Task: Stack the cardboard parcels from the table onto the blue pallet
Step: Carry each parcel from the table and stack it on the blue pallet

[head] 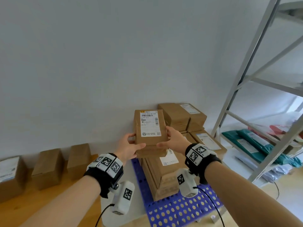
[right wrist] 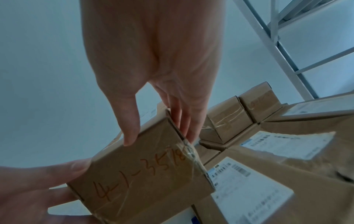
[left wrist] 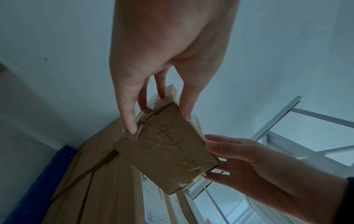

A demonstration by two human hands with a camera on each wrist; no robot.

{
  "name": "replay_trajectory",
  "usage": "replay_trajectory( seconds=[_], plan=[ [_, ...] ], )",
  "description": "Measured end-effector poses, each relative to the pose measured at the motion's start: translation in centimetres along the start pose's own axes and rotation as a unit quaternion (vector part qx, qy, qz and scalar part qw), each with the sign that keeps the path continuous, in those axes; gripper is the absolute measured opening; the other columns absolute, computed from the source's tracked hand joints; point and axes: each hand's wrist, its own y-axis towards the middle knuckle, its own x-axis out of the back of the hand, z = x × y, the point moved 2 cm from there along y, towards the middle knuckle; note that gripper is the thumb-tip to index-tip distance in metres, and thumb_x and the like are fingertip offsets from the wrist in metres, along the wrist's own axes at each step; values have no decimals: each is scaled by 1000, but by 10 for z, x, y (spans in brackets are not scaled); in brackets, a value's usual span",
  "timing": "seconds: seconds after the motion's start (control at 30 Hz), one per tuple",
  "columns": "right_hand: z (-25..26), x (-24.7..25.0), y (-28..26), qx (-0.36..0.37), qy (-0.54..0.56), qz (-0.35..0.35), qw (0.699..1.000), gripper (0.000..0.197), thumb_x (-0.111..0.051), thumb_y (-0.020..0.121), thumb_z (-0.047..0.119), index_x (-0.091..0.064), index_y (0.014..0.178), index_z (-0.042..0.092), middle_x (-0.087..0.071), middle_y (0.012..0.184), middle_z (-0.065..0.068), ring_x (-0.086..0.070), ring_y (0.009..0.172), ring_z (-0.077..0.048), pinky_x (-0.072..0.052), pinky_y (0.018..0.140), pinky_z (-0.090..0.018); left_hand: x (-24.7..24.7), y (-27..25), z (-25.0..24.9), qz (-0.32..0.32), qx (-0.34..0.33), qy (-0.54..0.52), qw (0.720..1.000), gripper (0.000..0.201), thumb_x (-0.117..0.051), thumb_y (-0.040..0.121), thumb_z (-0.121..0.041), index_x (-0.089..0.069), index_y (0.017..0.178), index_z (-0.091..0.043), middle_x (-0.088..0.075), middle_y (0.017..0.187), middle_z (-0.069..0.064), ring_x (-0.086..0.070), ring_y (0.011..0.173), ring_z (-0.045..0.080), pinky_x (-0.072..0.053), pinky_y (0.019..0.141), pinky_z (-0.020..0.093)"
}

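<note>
Parcel is gripped at its near end between left hand and right hand, long axis pointing away, above stacked boxes at the blue pallet's left edge.

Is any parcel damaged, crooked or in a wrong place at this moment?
Nothing stands out. The held parcel is intact, gripped by the left hand and right hand above the stack on the blue pallet. Three parcels wait on the table.

head: high, looking forward-down from arm's length | wrists: close, from below, looking up | all share small brown cardboard parcel with handwritten end
</note>
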Motion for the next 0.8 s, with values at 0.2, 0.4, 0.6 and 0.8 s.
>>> replay_trajectory(
  seconds=[0.2, 0.4, 0.6, 0.8],
  plan=[
    [-22, 18, 42, -24, -29, 18, 999, 79, -79, 72, 12, -35, 138, 11, -57, 125, -1, -56, 103, -11, -50, 87, -24, -22, 38, -7, -15, 6, 25, 1000, 66, -73, 77, -2, -43, 132, -23, -57, 116, 8, -57, 108, 27, -54, 84, 42],
    [-35, 32, 86, -22, -41, 63, 997, 81, -78, 73, 13, -31, 140, 10, -55, 130, -3, -56, 104, -12, -51, 89, -26, -34, 71, -7, -40, 43, 3, 998, 66, -74, 76, -2, -43, 130, -26, -55, 118, 9, -56, 112, 31, -49, 93, 53],
    [-44, 40, 118, -14, -95, 98, 991, 79, -73, 79, 21, -27, 143, 13, -54, 133, -2, -56, 114, -17, -49, 94, -29, -41, 97, -9, -61, 58, -5, 996, 67, -74, 75, -2, -44, 129, -25, -58, 112, 9, -58, 109, 32, -50, 90, 53],
    [-51, 44, 128, 19, -138, 120, 983, 62, -64, 88, 26, -33, 141, 20, -53, 135, -1, -55, 117, -17, -47, 95, -28, -46, 113, -3, -71, 69, 0, 995, 63, -75, 75, -6, -45, 129, -23, -58, 120, 13, -60, 107, 36, -51, 88, 55]
  ],
)
